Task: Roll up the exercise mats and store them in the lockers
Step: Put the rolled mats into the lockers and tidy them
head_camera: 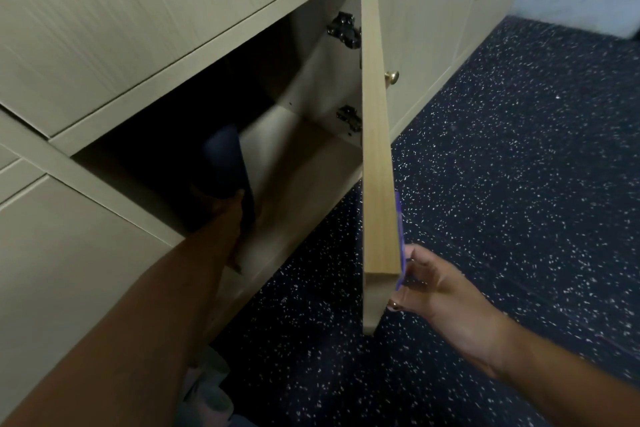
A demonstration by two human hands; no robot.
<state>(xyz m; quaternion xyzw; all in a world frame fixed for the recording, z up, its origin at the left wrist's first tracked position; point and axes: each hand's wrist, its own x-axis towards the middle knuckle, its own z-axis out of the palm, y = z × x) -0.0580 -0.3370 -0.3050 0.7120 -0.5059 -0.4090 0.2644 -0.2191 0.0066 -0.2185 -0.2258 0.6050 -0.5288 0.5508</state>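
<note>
One view only, head camera. We see our left hand [228, 215] at centre-left of frame, reaching into open locker [311, 163]; rolled dark mat [225, 163] stands just above and against it, inside dark compartment. Grip unclear: fingers lost in shadow, thumb touching mat. Our right hand [440, 291] at lower right pinches bottom edge of open locker door [377, 184], fingers curled round it. Speckled dark floor [519, 166] fills right side.

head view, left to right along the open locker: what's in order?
Closed locker front → left hand gripping the rolled mat inside the open locker → door hinges → open door edge → right hand holding it → speckled floor.
</note>
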